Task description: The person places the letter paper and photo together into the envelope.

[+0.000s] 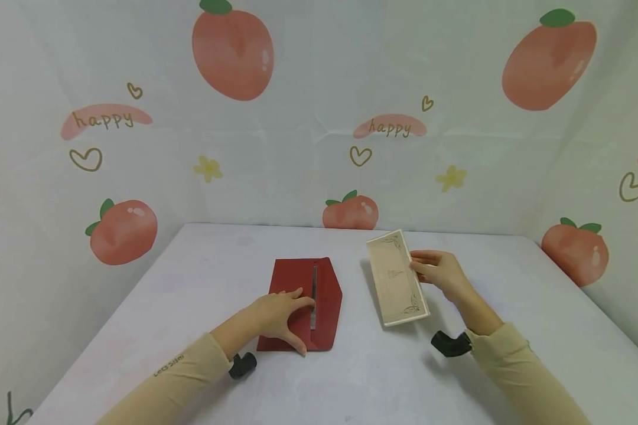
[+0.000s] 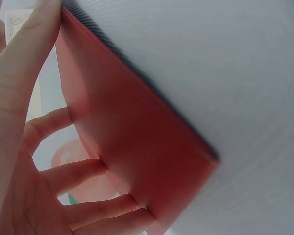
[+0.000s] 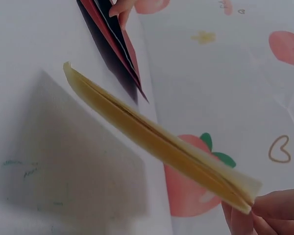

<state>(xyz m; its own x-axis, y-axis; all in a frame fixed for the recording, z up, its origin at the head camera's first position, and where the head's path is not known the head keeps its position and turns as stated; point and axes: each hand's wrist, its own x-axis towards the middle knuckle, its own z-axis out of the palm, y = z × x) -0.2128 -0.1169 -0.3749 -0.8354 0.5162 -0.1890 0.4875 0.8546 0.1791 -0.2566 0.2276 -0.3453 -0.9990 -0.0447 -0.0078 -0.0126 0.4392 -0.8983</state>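
Note:
On the white table lies a red envelope [image 1: 292, 274], its pointed flap folded out to the right. A narrow grey strip [image 1: 314, 280] shows along its opening. My left hand [image 1: 279, 316] holds the envelope, with fingertips at the opening and the thumb by the near edge. The left wrist view shows those fingers spread against the red paper [image 2: 132, 132]. To the right, my right hand [image 1: 441, 271] pinches a cream folded card [image 1: 393, 277] by its right edge. Corner ornaments decorate the card, which is tilted above the table. Its folded layers appear edge-on in the right wrist view.
A pale cloth [image 1: 308, 77] printed with peaches, hearts and flowers hangs behind the table [image 1: 234, 242]. Black wrist-camera mounts [image 1: 451, 343] sit at both sleeves. Beneath the card, a shadow [image 3: 83, 161] falls on the tabletop.

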